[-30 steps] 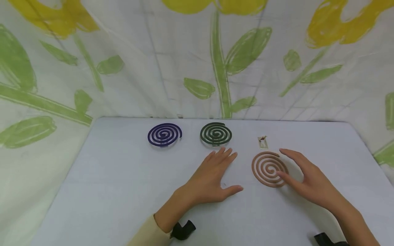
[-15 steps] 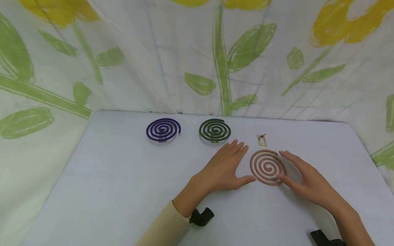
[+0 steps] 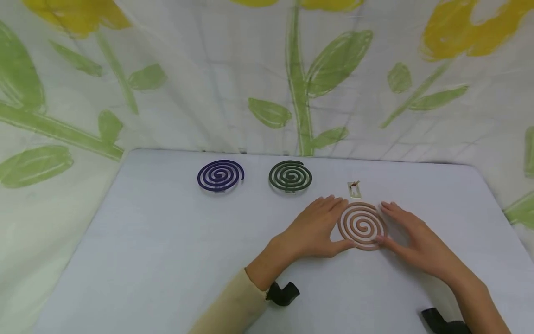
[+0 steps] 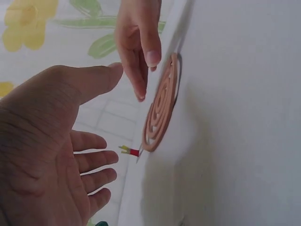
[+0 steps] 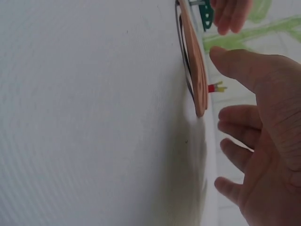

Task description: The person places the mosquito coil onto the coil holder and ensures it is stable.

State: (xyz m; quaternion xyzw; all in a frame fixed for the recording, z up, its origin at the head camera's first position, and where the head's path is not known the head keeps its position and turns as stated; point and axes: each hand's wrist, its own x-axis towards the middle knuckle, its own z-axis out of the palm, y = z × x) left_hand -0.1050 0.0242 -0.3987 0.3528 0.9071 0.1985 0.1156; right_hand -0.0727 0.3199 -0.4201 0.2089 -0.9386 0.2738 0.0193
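A brown mosquito coil lies flat in the right half of the white table, between my two hands. My left hand is at its left side, fingers extended and thumb apart from them. On the other side my right hand hovers, thumb tip close to the coil's edge. In the wrist views neither hand grips the coil; whether a fingertip touches its edge I cannot tell. Just behind the coil lies a small metal coil stand; its raised tip shows red and yellow.
Farther back on the table are a green mosquito coil and a dark purple one, each raised on a small stand. Behind the table's back edge hangs a white curtain with printed flowers.
My left hand has moved right, from in front of the green coil to the brown coil's left side. My right hand stays nearly in place. The view has shifted slightly.
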